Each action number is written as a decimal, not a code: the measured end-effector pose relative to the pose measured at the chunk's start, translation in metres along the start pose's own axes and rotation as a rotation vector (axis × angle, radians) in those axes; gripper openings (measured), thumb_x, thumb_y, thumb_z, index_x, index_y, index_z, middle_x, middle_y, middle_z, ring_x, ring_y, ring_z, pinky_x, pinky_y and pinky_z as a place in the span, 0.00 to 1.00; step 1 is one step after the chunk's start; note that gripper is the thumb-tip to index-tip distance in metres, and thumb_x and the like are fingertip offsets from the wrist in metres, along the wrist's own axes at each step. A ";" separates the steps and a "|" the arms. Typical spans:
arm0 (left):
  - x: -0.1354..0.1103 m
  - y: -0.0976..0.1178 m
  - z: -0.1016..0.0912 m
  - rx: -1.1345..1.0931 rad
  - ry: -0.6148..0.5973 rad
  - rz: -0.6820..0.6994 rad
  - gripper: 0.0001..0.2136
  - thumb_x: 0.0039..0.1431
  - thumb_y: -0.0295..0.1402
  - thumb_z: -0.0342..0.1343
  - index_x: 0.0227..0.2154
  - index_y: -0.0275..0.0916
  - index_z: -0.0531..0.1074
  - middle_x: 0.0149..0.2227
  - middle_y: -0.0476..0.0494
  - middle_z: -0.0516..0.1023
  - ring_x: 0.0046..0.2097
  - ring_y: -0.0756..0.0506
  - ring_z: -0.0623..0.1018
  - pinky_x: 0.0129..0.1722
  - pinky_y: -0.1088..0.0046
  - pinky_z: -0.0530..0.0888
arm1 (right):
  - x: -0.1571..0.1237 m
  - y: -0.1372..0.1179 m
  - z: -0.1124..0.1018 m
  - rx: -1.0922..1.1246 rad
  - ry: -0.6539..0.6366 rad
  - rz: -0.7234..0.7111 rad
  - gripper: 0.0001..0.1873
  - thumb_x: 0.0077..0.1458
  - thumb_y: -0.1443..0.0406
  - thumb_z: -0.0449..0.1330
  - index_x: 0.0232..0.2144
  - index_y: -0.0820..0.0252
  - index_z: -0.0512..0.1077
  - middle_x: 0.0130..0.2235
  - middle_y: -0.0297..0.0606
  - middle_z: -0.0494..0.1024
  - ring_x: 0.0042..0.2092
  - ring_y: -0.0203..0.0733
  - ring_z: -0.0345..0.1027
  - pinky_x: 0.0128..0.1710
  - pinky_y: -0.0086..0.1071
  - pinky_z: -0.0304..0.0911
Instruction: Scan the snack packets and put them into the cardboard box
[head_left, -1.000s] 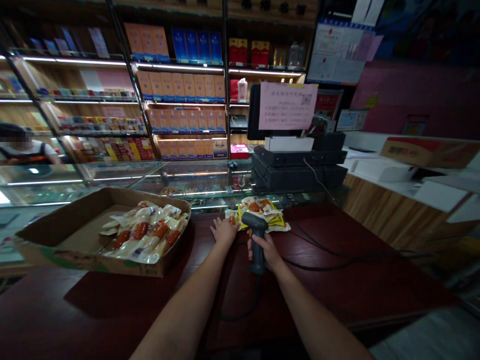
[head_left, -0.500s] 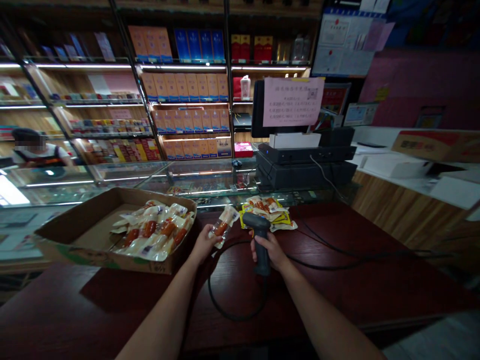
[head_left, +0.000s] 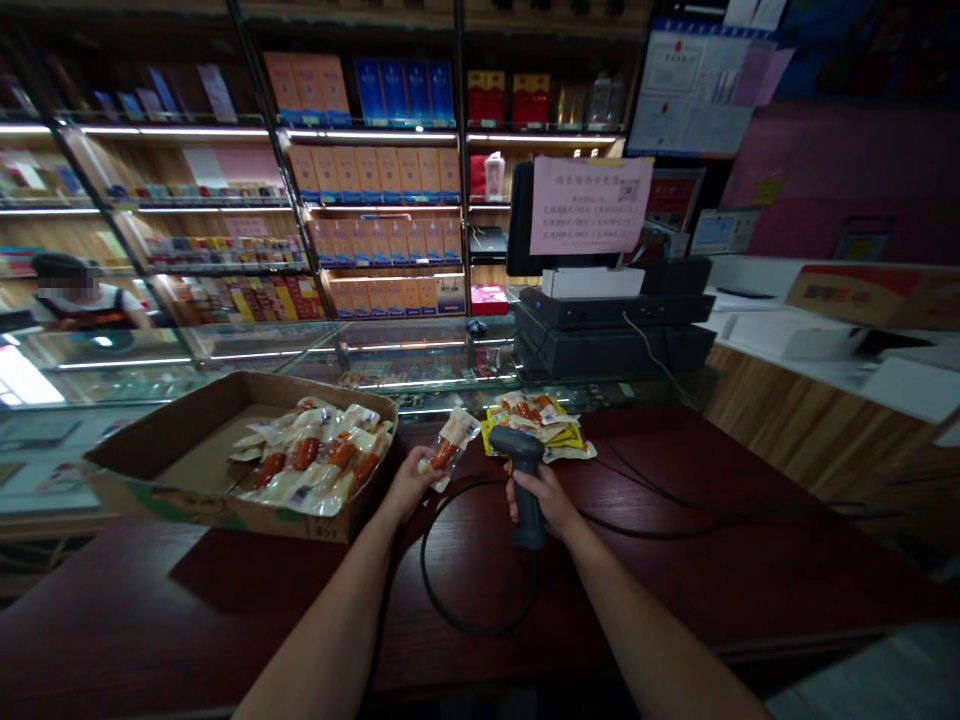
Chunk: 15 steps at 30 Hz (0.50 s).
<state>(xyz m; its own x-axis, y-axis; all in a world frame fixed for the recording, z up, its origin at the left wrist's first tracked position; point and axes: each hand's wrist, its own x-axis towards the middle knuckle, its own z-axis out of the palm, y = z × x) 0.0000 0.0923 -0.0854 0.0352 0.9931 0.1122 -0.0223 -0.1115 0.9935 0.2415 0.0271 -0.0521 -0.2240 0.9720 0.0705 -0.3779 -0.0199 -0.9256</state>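
Pinched in my left hand (head_left: 410,486) is a clear packet of sausage (head_left: 453,445), tilted over the table. My right hand (head_left: 546,497) is wrapped round the handle of a dark barcode scanner (head_left: 529,500), whose head points left toward that packet. A black cable (head_left: 424,570) loops on the table below the scanner. To the left stands an open cardboard box (head_left: 172,500) with several similar sausage packets (head_left: 322,460) heaped in its right half. Behind the scanner lies a pile of yellow and clear snack packets (head_left: 559,430), partly hidden by it.
The dark red table (head_left: 660,590) spans the front. Beyond it are a glass counter (head_left: 405,360) and a monitor with a pink paper sign (head_left: 589,205) on a dark cash drawer (head_left: 615,340). Boxed goods fill the back shelves. A person (head_left: 82,290) is at far left.
The view has shifted slightly, so everything sits a little further right. Both hands keep their hold on the packet and scanner, with hardly any movement.
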 end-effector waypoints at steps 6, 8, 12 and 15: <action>-0.002 0.005 0.002 -0.002 -0.015 0.008 0.18 0.35 0.32 0.63 0.31 0.38 0.64 0.27 0.52 0.74 0.28 0.50 0.73 0.31 0.73 0.69 | 0.001 0.002 0.000 -0.014 0.021 0.012 0.19 0.44 0.55 0.62 0.33 0.61 0.64 0.19 0.30 0.73 0.16 0.35 0.66 0.14 0.27 0.62; -0.003 0.006 0.002 -0.008 -0.031 0.008 0.17 0.36 0.32 0.63 0.31 0.38 0.63 0.27 0.52 0.74 0.27 0.50 0.73 0.30 0.74 0.69 | 0.001 0.002 0.000 -0.008 0.017 0.015 0.19 0.44 0.55 0.62 0.33 0.61 0.64 0.19 0.29 0.72 0.16 0.35 0.66 0.14 0.27 0.62; -0.003 0.006 0.002 -0.034 -0.040 0.001 0.18 0.36 0.33 0.63 0.31 0.39 0.62 0.28 0.52 0.74 0.29 0.49 0.74 0.31 0.73 0.70 | 0.001 0.001 0.000 0.003 0.007 0.007 0.19 0.44 0.55 0.62 0.34 0.61 0.64 0.19 0.30 0.72 0.16 0.35 0.65 0.15 0.27 0.62; -0.003 0.005 0.003 -0.003 0.010 -0.015 0.19 0.34 0.34 0.64 0.31 0.39 0.63 0.28 0.51 0.74 0.29 0.48 0.75 0.31 0.72 0.70 | -0.001 0.000 0.001 0.006 0.008 -0.001 0.20 0.44 0.55 0.62 0.35 0.62 0.65 0.19 0.30 0.72 0.16 0.35 0.65 0.14 0.27 0.62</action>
<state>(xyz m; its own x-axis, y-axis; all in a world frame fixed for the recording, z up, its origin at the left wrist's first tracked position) 0.0030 0.0883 -0.0805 0.0259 0.9950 0.0969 -0.0250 -0.0962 0.9950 0.2403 0.0263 -0.0520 -0.2166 0.9739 0.0684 -0.3835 -0.0205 -0.9233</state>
